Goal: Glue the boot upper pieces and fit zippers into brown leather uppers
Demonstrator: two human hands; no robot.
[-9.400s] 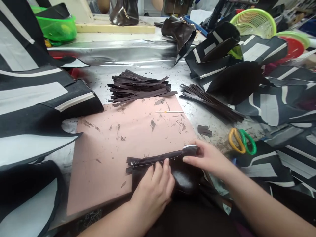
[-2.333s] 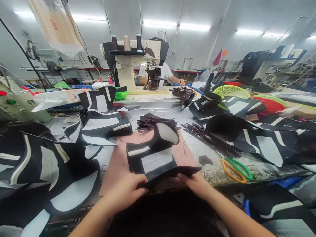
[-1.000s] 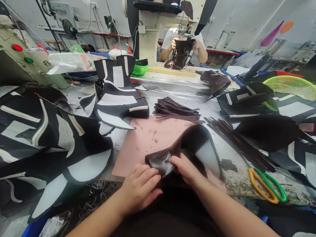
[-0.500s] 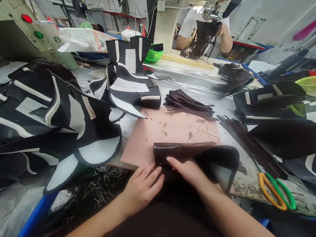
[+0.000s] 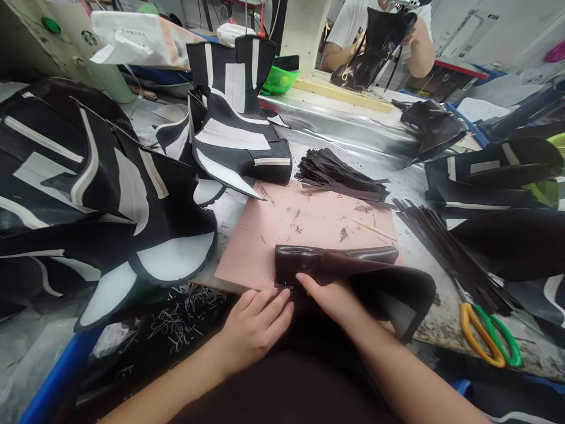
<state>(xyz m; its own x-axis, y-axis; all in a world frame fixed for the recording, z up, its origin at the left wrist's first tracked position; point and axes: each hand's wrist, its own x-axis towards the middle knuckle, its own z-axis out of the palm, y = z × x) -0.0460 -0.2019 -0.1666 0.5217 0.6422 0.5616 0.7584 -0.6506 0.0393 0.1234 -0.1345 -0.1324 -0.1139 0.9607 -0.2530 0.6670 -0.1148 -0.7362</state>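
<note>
A dark brown leather boot upper [image 5: 300,259] lies on its side over the front edge of a pink board [image 5: 304,218]. My right hand [image 5: 329,303] grips it from the near side, thumb on top and fingers hidden underneath. At the near left edge of the upper, my left hand [image 5: 258,324] has its fingers bent together with the tips on that edge; its thumb is out of sight. The black lining and a pale patch of the upper [image 5: 406,303] curve down to the right of my right wrist.
Black-lined boot uppers with white tape [image 5: 163,224] crowd the left; more uppers [image 5: 489,176] lie right. Dark strips [image 5: 339,176] sit behind the board, others [image 5: 450,253] beside it. Scissors [image 5: 489,335] rest at the front right edge. A person [image 5: 353,35] handles a boot at a machine behind.
The view has tipped down slightly, so the bench sits higher. The boot upper has turned a little, and more of its brown outer side shows on the right. Both hands keep their grip.
</note>
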